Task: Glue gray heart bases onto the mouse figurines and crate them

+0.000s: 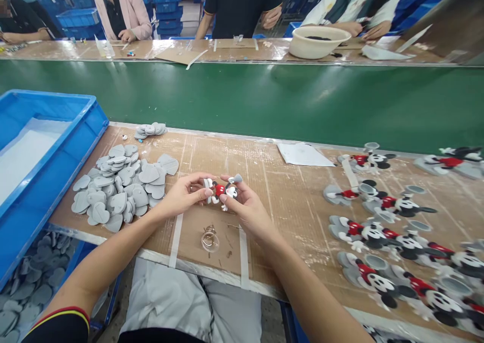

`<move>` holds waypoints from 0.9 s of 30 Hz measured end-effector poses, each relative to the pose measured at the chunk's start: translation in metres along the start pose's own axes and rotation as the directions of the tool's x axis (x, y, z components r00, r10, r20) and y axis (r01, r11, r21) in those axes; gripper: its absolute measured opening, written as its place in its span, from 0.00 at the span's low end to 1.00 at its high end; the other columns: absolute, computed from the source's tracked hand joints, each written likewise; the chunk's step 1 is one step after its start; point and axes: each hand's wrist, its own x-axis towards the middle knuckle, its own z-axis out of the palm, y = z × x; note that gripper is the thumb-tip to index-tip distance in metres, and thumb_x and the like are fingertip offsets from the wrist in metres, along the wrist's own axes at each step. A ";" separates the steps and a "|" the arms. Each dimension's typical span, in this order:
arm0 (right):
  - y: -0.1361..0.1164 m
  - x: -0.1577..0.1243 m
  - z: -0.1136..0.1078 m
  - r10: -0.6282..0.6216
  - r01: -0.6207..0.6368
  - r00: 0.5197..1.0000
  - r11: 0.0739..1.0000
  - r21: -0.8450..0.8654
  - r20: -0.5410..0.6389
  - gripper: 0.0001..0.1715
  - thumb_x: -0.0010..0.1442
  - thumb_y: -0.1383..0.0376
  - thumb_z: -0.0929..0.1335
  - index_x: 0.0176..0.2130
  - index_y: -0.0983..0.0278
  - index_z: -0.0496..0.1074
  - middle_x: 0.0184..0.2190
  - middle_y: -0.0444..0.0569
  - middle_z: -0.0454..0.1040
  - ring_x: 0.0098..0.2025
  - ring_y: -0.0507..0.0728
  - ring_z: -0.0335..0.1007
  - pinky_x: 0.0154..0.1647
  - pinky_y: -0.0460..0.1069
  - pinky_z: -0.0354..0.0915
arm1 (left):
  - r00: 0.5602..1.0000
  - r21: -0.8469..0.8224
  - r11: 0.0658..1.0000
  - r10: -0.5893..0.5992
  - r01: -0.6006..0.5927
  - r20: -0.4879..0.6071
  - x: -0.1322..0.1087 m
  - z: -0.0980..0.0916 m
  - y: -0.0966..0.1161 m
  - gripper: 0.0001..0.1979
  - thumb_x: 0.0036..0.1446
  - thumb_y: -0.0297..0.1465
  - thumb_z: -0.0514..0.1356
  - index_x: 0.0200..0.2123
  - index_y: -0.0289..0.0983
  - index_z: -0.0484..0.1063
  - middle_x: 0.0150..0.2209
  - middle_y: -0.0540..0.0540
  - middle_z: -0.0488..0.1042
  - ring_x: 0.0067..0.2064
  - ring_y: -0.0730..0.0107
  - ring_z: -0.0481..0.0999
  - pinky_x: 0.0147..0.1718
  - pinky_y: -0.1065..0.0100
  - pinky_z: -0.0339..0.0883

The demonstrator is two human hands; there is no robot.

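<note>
1. Head view: a left hand [183, 194] and a right hand [245, 212] come together above a cardboard-topped table [287, 197], the fingertips of both pinching one small cartoon mouse figure [220, 191] near the table's middle.
2. One small grey piece [236, 178] sticks up at the tips of the right hand's fingers.
3. To the left of the hands lies one loose pile of grey hearts [117, 187], too many to count, with one small stack of hearts [150, 130] behind it.
4. One blue crate [56, 98], lined with a white sheet, sits at the table's left end. A second blue crate [81, 252] below holds more hearts [30, 282].
5. About nine larger mouse figures [401, 204] lie at right, with grey discs [414, 189] among them.
6. One clear ring [209, 242] and one small metal ring [209, 229] lie just below the hands.
7. One sheet of paper [304, 154] lies at the far edge.
8. Beyond a green conveyor belt [227, 101], four co-workers [121, 10] stand at a second table [75, 51] with one beige bowl [316, 42].
</note>
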 end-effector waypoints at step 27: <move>0.001 -0.007 0.001 0.043 -0.044 0.999 0.998 0.051 0.032 0.26 0.52 0.59 0.78 0.49 0.58 0.73 0.45 0.48 0.79 0.47 0.58 0.74 0.53 0.55 0.66 | 0.993 -0.051 0.994 0.097 -0.094 0.063 -0.002 0.008 -0.001 0.22 0.60 0.42 0.64 0.52 0.36 0.72 0.52 0.37 0.76 0.42 0.66 0.76 0.33 0.72 0.72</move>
